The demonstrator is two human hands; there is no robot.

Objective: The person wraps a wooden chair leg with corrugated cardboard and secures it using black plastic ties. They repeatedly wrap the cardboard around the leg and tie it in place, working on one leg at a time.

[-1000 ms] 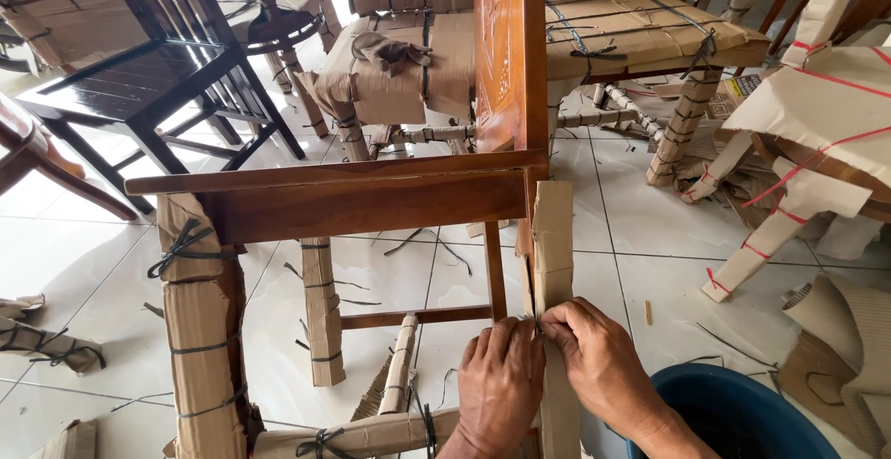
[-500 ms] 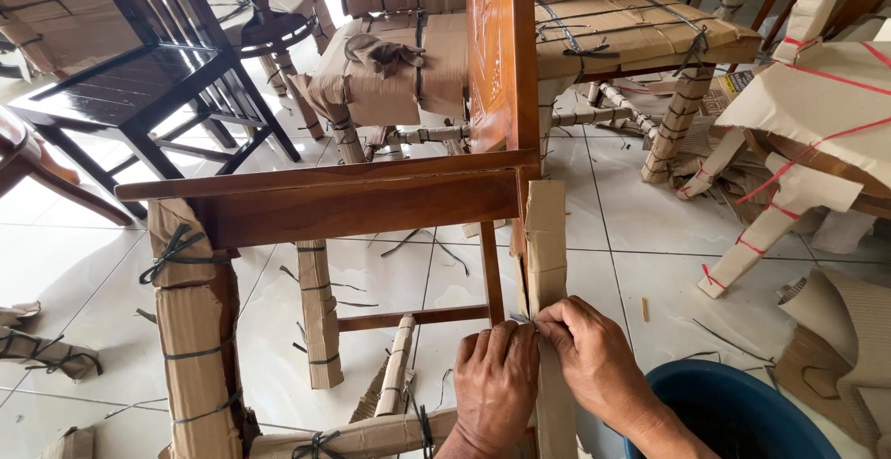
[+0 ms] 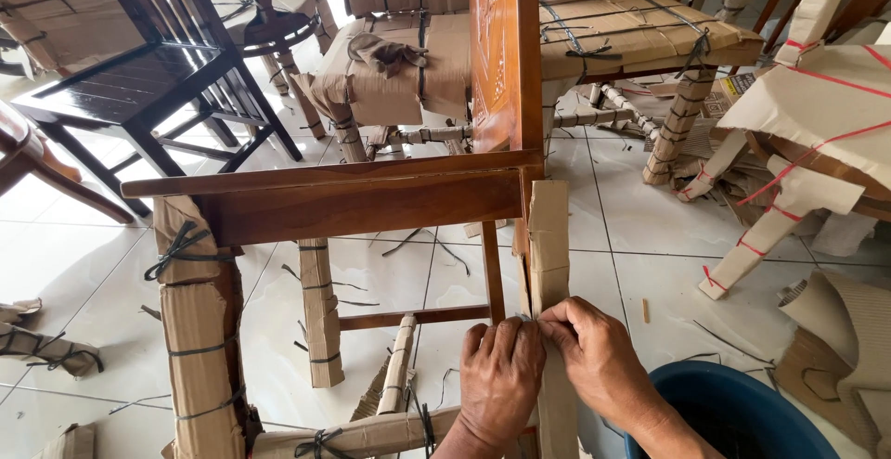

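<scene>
Cardboard wrap (image 3: 548, 255) on the chair's right leg sat loose under my left hand (image 3: 501, 375) and right hand (image 3: 594, 362), both pinching its edge together — untied, while the left leg (image 3: 200, 329) and far leg (image 3: 320, 315) were bound. Since a second ago, little moved.
</scene>
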